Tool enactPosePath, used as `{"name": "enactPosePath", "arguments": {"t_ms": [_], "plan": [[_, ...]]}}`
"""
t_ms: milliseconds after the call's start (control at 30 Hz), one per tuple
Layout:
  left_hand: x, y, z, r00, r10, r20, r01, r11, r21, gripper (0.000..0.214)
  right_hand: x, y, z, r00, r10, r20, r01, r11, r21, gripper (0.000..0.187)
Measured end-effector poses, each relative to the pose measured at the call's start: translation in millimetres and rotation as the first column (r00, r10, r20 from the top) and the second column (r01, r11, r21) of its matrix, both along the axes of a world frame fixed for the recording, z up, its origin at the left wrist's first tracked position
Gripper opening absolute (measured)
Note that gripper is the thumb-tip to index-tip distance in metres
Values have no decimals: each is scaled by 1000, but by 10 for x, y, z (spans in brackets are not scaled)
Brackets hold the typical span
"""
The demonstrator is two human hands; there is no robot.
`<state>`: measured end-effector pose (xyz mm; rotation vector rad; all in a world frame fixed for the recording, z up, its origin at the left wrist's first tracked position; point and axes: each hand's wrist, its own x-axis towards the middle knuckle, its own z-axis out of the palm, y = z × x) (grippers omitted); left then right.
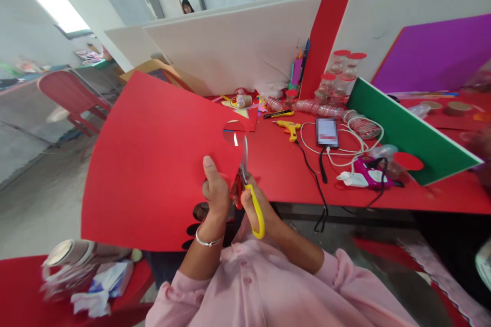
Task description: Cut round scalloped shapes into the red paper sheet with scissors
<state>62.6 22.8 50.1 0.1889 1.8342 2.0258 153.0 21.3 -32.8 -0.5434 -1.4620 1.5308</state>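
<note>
A large red sheet (149, 163) of card or thin board spreads across the left, slightly curved. My left hand (216, 189) grips its right edge, thumb on top and fingers beneath. Round cut-outs run along that edge: some near my left wrist, one farther up by the table. In my right hand (255, 204) is a pair of scissors (244, 163) with a yellow handle loop, blades pointing away from me at the sheet's edge. The blades look nearly closed. Whether they touch the sheet I cannot tell.
On the red table (276, 179) lie a yellow glue gun (289, 129), a phone (327, 132) with white cable, and a utility knife (278, 114). Red-lidded jars (337, 76) stand behind, beside a green board (406, 133). Tape and tissues (111, 278) sit on a stool at lower left.
</note>
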Motion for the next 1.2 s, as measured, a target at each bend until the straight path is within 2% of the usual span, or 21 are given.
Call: {"name": "enactPosePath", "arguments": {"t_ms": [133, 300, 533, 700, 900, 1200], "plan": [[21, -32, 8, 997, -76, -14, 76, 996, -46, 69, -3, -7, 23, 999, -38, -1, 38, 996, 79, 77], [52, -41, -16, 986, -151, -73, 152, 988, 4, 56, 36, -4, 15, 998, -65, 16, 63, 994, 84, 71], [42, -14, -31, 993, -95, -72, 96, 995, 9, 49, 16, -31, -3, 999, -40, 17, 38, 996, 85, 71], [57, -40, -22, 990, -129, -59, 128, 991, -26, 61, 0, -32, 40, 999, -24, 32, 22, 998, 63, 75], [76, -56, -19, 987, -153, -52, 152, 988, -22, 60, 7, -41, 40, 998, -39, 52, 36, 998, 60, 70], [75, -63, -112, 984, -165, -64, 168, 985, 45, 44, -17, -77, 30, 995, -85, 42, 83, 995, 50, 73]]}}
